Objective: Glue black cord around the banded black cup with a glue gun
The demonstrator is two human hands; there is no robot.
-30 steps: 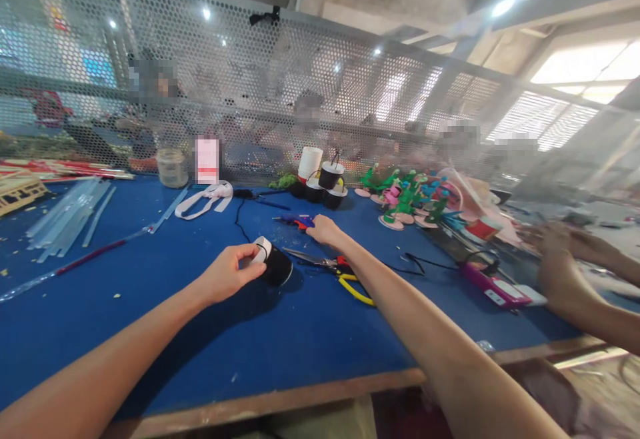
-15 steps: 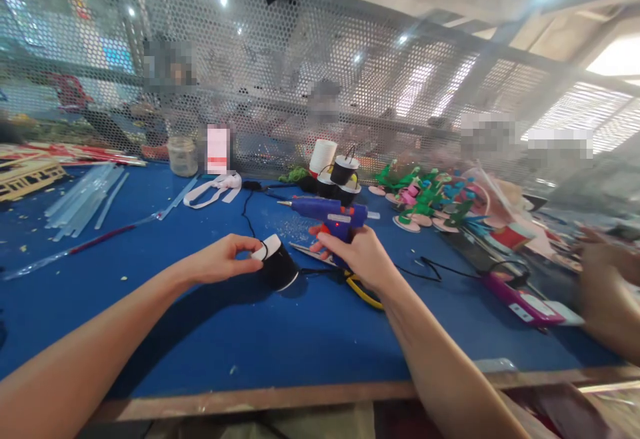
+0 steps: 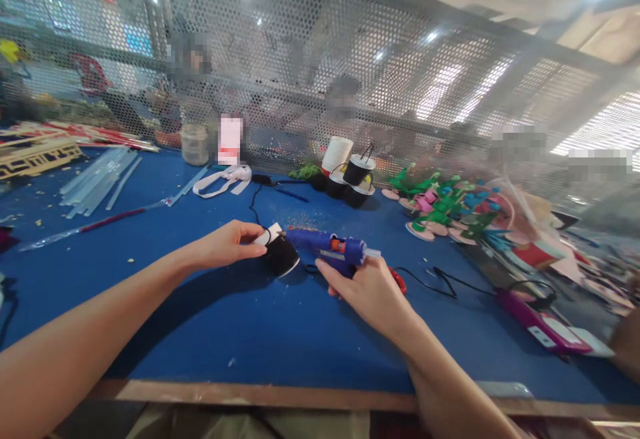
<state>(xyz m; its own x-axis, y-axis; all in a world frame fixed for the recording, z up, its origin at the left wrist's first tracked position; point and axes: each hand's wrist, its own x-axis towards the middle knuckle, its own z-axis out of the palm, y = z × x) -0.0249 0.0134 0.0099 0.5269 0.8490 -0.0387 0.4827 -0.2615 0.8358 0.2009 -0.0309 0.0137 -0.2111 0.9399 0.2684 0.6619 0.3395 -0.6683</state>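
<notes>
Glue gun (image 3: 327, 249) meets black cup (image 3: 281, 255)

Our left hand (image 3: 227, 244) pinches the cup steady on its side; our right hand (image 3: 367, 285), at 3 o'clock, grips the gun, nozzle touching it.

The glue gun (image 3: 330, 250) looks like glossy blue plastic. The cup (image 3: 281, 255) is matt black. At 12 o'clock stands perforated metal mesh (image 3: 350, 72); the tabletop (image 3: 250, 332) looks smooth blue, wood-edged.
</notes>
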